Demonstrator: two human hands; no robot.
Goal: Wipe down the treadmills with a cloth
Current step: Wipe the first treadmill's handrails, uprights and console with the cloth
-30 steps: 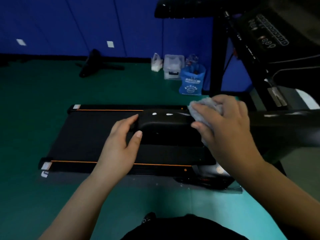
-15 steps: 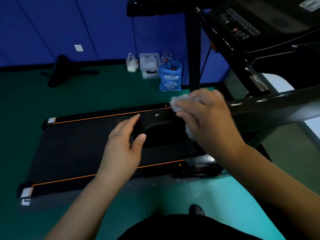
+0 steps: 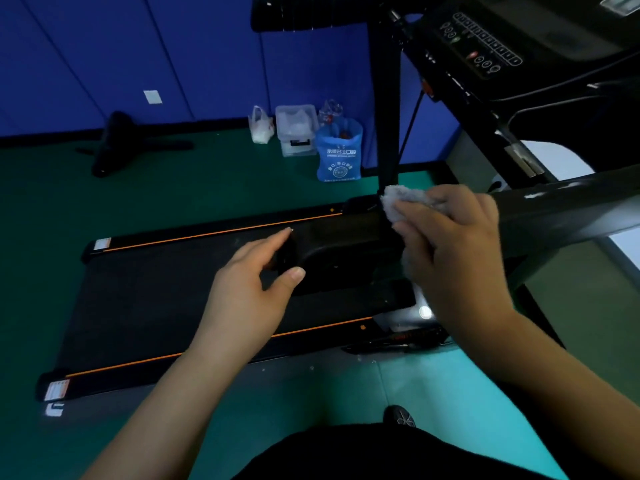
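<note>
A black treadmill stands before me, its belt (image 3: 156, 292) edged with orange lines on the green floor. Its near handrail (image 3: 346, 251) runs from the middle off to the right edge. My left hand (image 3: 249, 292) cups the rounded free end of that handrail between fingers and thumb. My right hand (image 3: 453, 251) grips a crumpled grey cloth (image 3: 398, 200) and presses it onto the top of the handrail, just right of the left hand. The console (image 3: 485, 46) with its buttons sits at the upper right.
A blue bag (image 3: 339, 154), a clear plastic box (image 3: 296, 129) and a white plastic bag (image 3: 260, 126) stand by the blue wall. A black stand (image 3: 117, 143) lies on the floor at the left. The far handrail (image 3: 311, 12) juts out overhead. My shoe (image 3: 398, 415) shows below.
My right hand has slid the cloth rightwards along the handrail, away from the left hand. The view has swung a little, and the left hand keeps its hold on the rail's end.
</note>
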